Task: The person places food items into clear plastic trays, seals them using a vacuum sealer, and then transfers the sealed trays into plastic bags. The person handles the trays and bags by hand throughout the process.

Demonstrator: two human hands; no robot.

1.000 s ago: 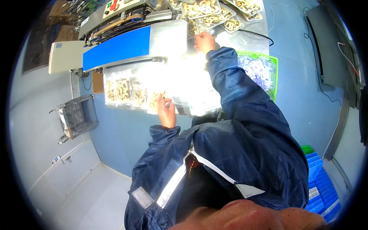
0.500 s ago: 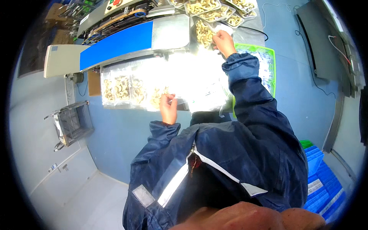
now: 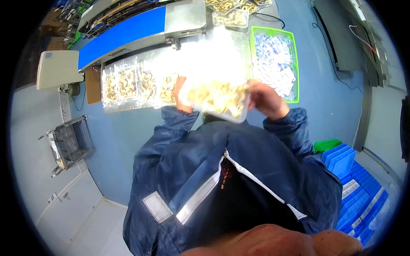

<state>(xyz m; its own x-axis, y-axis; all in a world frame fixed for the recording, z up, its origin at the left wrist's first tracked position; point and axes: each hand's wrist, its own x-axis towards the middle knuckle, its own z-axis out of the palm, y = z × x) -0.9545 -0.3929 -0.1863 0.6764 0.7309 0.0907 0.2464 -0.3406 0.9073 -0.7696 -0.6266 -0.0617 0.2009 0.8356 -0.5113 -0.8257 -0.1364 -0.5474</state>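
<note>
A clear plastic tray of pale mushroom pieces (image 3: 220, 99) is held tilted in front of my chest, slightly blurred by motion. My right hand (image 3: 267, 100) grips its right end with curled fingers. At the left end my left hand (image 3: 183, 96) closes on the tray edge, its fingers partly covered by the tray. Just left of that hand, packs of mushroom pieces (image 3: 147, 85) lie in a row in clear film on the metal table (image 3: 237, 55). Bright glare washes out the table surface behind the held tray.
A machine with a blue belt (image 3: 124, 36) runs along the back left. More filled mushroom trays (image 3: 230, 18) stand at the back. A green crate (image 3: 295, 64) of small white-and-blue packets sits to the right. Blue crates (image 3: 358, 192) are stacked at the lower right.
My right hand has brought a mushroom tray from the back toward my chest. My left hand, earlier at the packs on the table, now meets its left end. The view has shifted slightly.
</note>
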